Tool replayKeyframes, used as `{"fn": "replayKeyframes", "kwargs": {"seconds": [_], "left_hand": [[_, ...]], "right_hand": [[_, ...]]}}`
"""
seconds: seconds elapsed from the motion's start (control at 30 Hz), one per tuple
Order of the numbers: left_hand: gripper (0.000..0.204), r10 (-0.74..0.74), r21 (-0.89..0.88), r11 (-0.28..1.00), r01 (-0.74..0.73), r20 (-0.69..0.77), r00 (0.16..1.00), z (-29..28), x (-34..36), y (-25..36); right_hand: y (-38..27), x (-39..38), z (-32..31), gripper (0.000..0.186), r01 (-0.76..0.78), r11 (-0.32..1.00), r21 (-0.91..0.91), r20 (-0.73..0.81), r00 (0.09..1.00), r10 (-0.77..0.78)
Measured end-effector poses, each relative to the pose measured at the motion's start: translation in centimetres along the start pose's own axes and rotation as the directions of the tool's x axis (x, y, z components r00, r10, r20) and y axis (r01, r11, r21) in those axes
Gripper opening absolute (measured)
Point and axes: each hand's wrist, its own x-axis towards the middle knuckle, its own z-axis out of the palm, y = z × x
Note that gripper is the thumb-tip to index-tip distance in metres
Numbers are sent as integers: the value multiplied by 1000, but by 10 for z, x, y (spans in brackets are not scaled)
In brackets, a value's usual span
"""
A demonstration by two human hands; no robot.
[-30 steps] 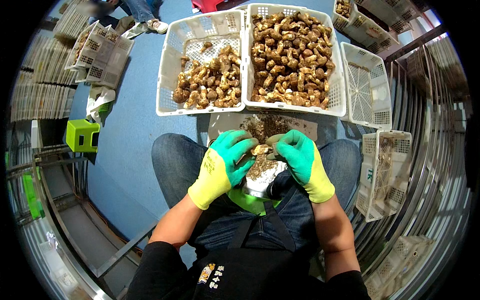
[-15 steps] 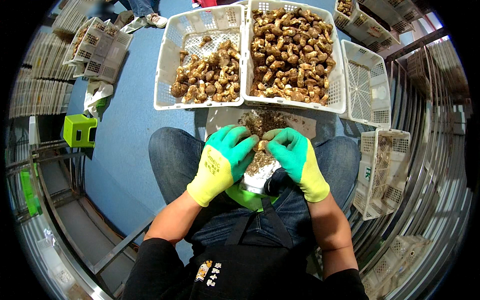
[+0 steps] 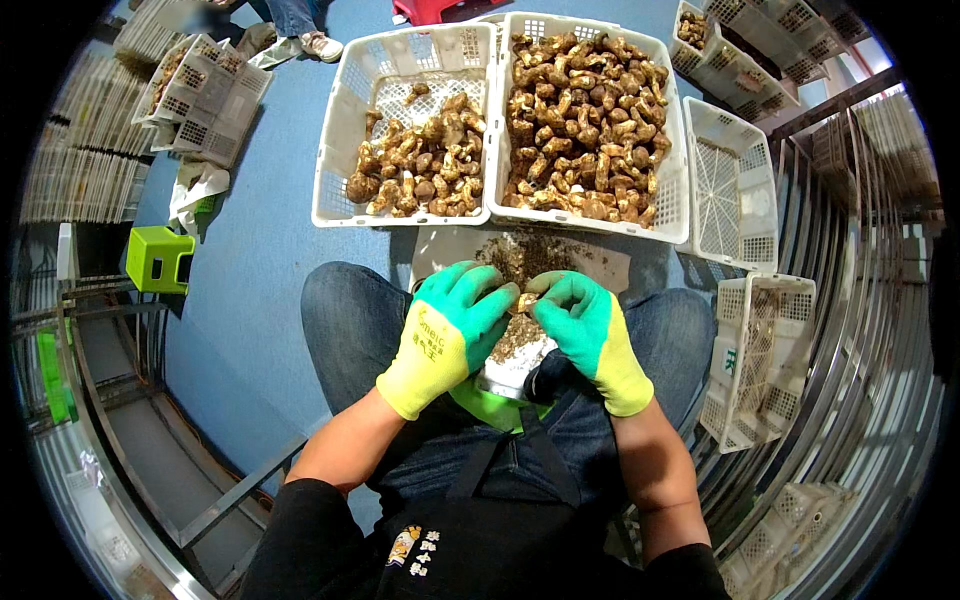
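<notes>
Gloved left hand [image 3: 455, 315] pinches a small mushroom [image 3: 525, 301], partly hidden; gloved right hand [image 3: 585, 325] curls fingers against it at 3 o'clock, can't tell what it grips. Brown crumbs [image 3: 525, 255] at 12. Part-filled crate [image 3: 400, 58] at 11, fuller crate [image 3: 676, 170] at 1, green stool [image 3: 155, 240] at 9.

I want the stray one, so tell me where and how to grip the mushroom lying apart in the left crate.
Best, I'd judge, to pinch the stray mushroom by its sides, coming straight down from above. It lies apart from the pile, with bare mesh around it leaving its sides free, while the raised walls of the left crate would likely hinder a low approach.
</notes>
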Motion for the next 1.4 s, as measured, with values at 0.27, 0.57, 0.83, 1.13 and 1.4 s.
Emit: {"fn": "replayKeyframes", "kwargs": {"seconds": [0.27,0.57,0.83,1.13,1.4], "left_hand": [[45,14,11,1000,-14,-14,1000,0,0,0],[44,20,14,1000,-20,-10,1000,-1,1,1],[46,43,45,998,-42,-26,999,2,-2,0],[43,102,140,985,-99,-13,995,1,-4,2],[36,143,149,979,-142,-2,990,2,-2,4]], "right_hand": [[-2,-3,-2,8,18,997,70,3,1000,-18],[4,0,-1,9,53,989,138,-61,997,-45],[3,-1,-2,12,28,985,169,-37,999,-22],[15,0,-2,11,23,984,176,-100,995,-6],[11,-1,-5,14,55,964,259,-114,993,-26]]}}
